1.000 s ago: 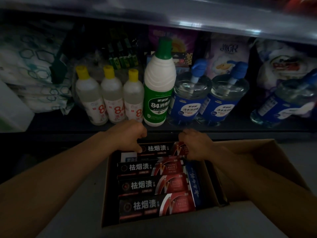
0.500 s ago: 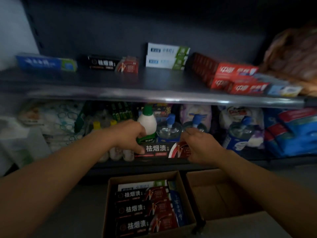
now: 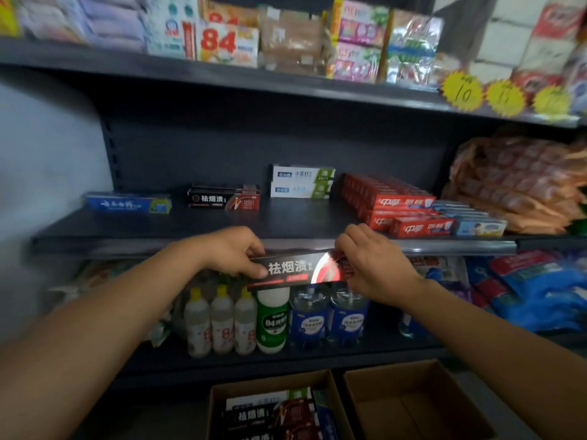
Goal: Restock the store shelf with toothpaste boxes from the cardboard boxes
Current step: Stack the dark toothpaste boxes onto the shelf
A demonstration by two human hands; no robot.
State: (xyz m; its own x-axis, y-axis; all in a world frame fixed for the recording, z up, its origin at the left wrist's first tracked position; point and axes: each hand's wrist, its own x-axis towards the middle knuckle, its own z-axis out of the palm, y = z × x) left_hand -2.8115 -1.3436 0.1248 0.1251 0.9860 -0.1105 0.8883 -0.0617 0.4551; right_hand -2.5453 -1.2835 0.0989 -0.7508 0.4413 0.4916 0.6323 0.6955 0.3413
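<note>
Two hands hold one black-and-red toothpaste box (image 3: 298, 270) level, just in front of the middle shelf's (image 3: 158, 228) front edge. The left hand (image 3: 233, 252) pinches its left end, thumb on the front face; the right hand (image 3: 373, 263) grips its right end with curled fingers. White characters on the box read 祛烟渍.

On the middle shelf lie a blue box (image 3: 127, 203), a matching black 祛烟渍 box (image 3: 222, 198), two stacked white-and-green boxes (image 3: 301, 181) marked 小苏打, and rows of red 中華 boxes (image 3: 400, 206). The shelf below carries yellow-capped bottles (image 3: 220, 322) marked 84, a green-labelled 84 bottle (image 3: 273, 320) and blue-labelled bottles (image 3: 328, 319). A packet marked 84 (image 3: 227, 42) sits on the top shelf, with yellow tags (image 3: 463, 92), one reading 10.

On the floor, the left cardboard box (image 3: 273, 408) holds more 祛烟渍 boxes beside another carton (image 3: 413, 404).

Half a second ago the held box was lower, before the bottles; it has risen to the shelf edge, and the view has tilted up.
</note>
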